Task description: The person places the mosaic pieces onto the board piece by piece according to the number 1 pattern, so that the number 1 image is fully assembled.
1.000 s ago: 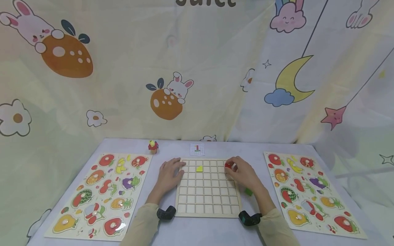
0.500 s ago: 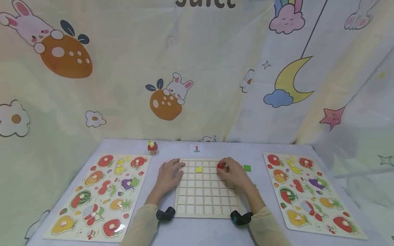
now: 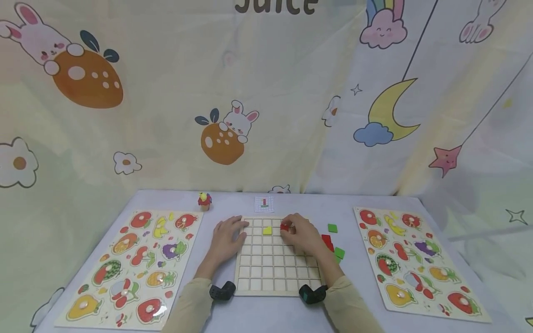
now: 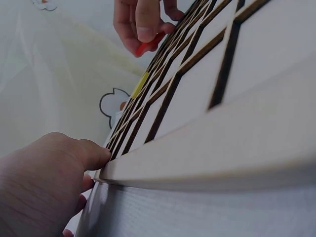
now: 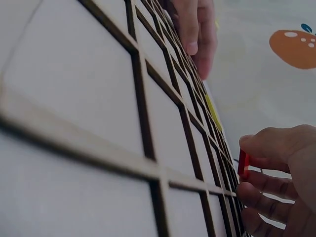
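Note:
In the head view a wooden grid board point(image 3: 256, 273) lies mid-table, with a yellow tile point(image 3: 267, 230) in one of its upper cells. My right hand point(image 3: 301, 233) pinches a red tile point(image 3: 285, 227) over the board's upper part, to the right of the yellow one. The right wrist view shows that red tile point(image 5: 244, 164) on edge between thumb and fingers, close to the grid. At the board's upper left edge rests my left hand point(image 3: 226, 238); its thumb touches the frame in the left wrist view, and its other fingers are partly hidden.
Red tiles point(image 3: 327, 242) and green tiles point(image 3: 339, 253) lie right of the board, partly behind the right forearm. A small pattern card point(image 3: 264, 204) and a parrot figurine point(image 3: 204, 201) stand behind it. Fruit puzzle boards flank it, one left point(image 3: 137, 270) and one right point(image 3: 416, 263).
My right hand has moved left across the board with the red tile, from its right edge towards the yellow tile. Loose tiles at the right came into sight. The left hand stays put.

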Tool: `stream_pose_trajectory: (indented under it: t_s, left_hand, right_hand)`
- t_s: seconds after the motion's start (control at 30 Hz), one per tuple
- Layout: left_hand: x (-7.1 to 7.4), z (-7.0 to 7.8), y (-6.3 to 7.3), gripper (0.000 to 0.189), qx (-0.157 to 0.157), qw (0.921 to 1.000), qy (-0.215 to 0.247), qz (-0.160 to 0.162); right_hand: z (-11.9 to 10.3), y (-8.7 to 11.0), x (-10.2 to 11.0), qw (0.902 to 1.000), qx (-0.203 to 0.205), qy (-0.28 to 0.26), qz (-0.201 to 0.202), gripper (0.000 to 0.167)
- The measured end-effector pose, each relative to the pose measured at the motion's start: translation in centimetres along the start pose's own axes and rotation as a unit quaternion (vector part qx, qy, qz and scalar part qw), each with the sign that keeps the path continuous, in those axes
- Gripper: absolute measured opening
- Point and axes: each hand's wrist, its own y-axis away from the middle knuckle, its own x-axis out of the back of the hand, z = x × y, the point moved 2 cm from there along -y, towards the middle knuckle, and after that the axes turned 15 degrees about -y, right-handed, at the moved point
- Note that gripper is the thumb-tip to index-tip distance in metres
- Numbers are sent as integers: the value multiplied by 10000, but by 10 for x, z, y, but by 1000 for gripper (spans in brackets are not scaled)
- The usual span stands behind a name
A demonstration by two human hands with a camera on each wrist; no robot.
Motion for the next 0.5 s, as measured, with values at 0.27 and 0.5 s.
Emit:
stream_pose_trajectory:
  t_s: [0.27, 0.5]
  left_hand:
    - [-1, -1, 0, 30, -14, 10000, 49, 56]
    - [1, 1, 1, 30, -25, 10000, 45, 45]
  right_hand:
    - [-6, -5, -9, 9999, 61, 99, -105, 24]
    - [-7, -8, -17, 9996, 51, 220, -142, 23]
